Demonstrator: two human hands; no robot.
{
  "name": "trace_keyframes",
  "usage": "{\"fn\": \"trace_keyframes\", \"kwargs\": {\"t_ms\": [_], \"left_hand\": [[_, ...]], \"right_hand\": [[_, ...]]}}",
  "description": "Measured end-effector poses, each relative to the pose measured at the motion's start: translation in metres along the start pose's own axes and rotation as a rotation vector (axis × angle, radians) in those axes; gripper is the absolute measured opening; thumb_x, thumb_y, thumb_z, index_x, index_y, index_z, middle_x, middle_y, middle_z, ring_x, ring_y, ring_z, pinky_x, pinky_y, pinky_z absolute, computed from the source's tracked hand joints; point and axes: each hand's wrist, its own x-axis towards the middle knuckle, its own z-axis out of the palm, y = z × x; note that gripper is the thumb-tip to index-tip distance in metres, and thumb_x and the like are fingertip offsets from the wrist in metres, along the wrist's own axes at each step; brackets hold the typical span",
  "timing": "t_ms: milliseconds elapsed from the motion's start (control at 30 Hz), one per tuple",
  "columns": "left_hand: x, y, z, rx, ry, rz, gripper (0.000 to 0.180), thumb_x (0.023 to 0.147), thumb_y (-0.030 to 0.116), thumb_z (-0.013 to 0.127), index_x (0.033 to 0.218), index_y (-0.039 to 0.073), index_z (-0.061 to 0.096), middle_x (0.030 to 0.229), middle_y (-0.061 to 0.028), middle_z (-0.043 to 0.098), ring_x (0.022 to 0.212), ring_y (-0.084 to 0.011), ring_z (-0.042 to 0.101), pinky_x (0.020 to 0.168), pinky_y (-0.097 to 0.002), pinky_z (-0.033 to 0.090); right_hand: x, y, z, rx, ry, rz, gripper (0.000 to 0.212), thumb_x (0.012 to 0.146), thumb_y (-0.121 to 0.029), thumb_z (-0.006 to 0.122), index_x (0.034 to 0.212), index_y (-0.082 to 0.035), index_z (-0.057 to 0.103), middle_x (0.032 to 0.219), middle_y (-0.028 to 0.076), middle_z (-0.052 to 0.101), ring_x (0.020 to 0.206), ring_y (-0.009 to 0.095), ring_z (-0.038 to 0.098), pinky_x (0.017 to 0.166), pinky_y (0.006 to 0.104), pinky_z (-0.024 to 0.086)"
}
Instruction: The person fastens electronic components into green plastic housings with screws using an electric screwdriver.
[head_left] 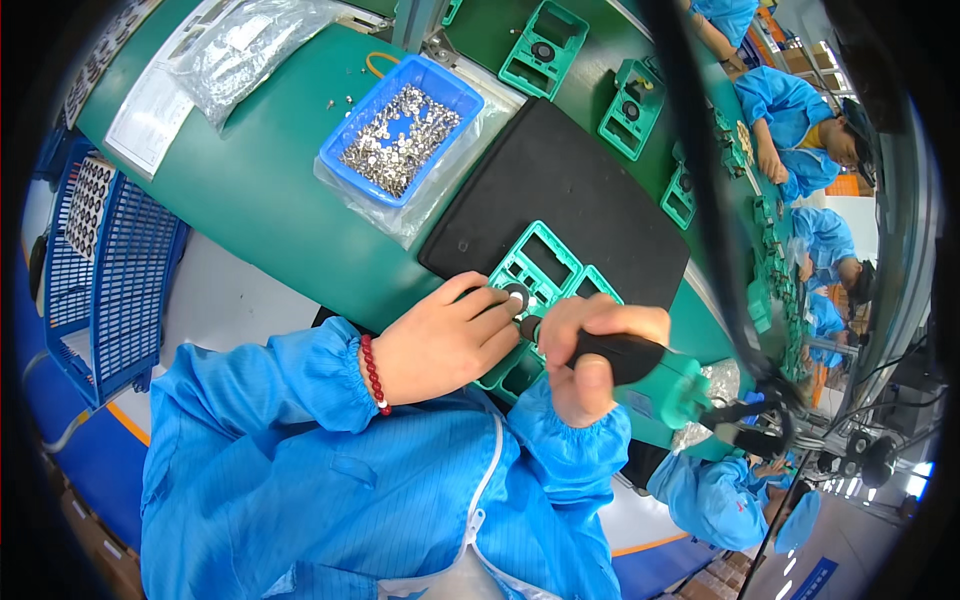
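Turquoise plastic, moulded into a hinged-looking housing (546, 290) with rectangular windows and raised ribs, lies near the middle of the head view, partly on a dark, matte mat (580, 170) with rounded corners. The worker's left hand (450, 335) reaches over it, fingers bent and close together, tips down on the plastic beside a small round dark part (517, 294); I cannot tell whether they pinch anything. A bracelet (374, 375) of glossy red beads circles that wrist, just above a gathered blue cuff.

The right hand (590, 355) wraps tightly around a power screwdriver (624, 358), its grip black and smooth, its rear body green. The tool slants, dark nose toward the housing and close to the left fingertips; whether its tip touches is hidden from me.

Beyond the hands, a smooth blue tray (440, 78) holds a loose heap of shiny metal screws (400, 140), with crinkled clear film (415, 215) under it. A yellow loop (376, 64) lies against its far edge. Further left, a wrinkled transparent bag (255, 55) rests on paper sheets (150, 125), and a slatted blue plastic crate (130, 290) stands beside the green table (260, 200).
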Motion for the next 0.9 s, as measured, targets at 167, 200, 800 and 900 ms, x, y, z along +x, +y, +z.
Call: {"fn": "trace_keyframes", "kwargs": {"t_ms": [167,200,800,900], "left_hand": [[0.001,-0.007,-0.001,-0.119,0.104,-0.055,0.021,0.079,0.013,0.06,0.098,0.004,0.063,0.101,-0.0065,0.063,0.101,-0.022,0.059,0.097,-0.038,0.043],[0.002,-0.006,-0.006,-0.041,0.176,-0.043,0.023,0.079,0.012,0.06,0.1,0.004,0.064,0.097,-0.0049,0.061,0.098,-0.0217,0.059,0.094,-0.0374,0.044],[-0.004,0.001,0.003,-0.206,0.251,-0.038,0.021,0.079,0.023,0.073,0.092,0.009,0.064,0.09,-0.0003,0.058,0.089,-0.0158,0.057,0.075,-0.0317,0.039],[-0.003,0.001,0.0,-0.194,0.246,-0.026,0.019,0.08,0.024,0.073,0.09,0.01,0.065,0.091,-0.0003,0.058,0.091,-0.0158,0.058,0.076,-0.0322,0.04]], "right_hand": [[0.004,-0.025,0.0,0.091,0.041,-0.09,0.042,0.091,-0.037,0.067,0.104,-0.004,0.045,0.066,0.007,0.052,0.047,0.013,0.045,0.043,0.0276,0.036],[0.008,-0.025,-0.006,0.131,-0.046,-0.148,0.041,0.092,-0.037,0.065,0.106,-0.004,0.045,0.066,0.007,0.052,0.047,0.013,0.046,0.043,0.0276,0.036],[0.002,-0.045,-0.014,0.268,-0.31,-0.08,0.041,0.091,-0.018,0.071,0.117,-0.006,0.042,0.081,0.01,0.057,0.063,0.02,0.055,0.059,0.0375,0.047],[0.003,-0.046,-0.012,0.25,-0.301,-0.087,0.042,0.091,-0.021,0.072,0.117,-0.006,0.043,0.081,0.01,0.056,0.063,0.02,0.055,0.058,0.0369,0.047]]}}
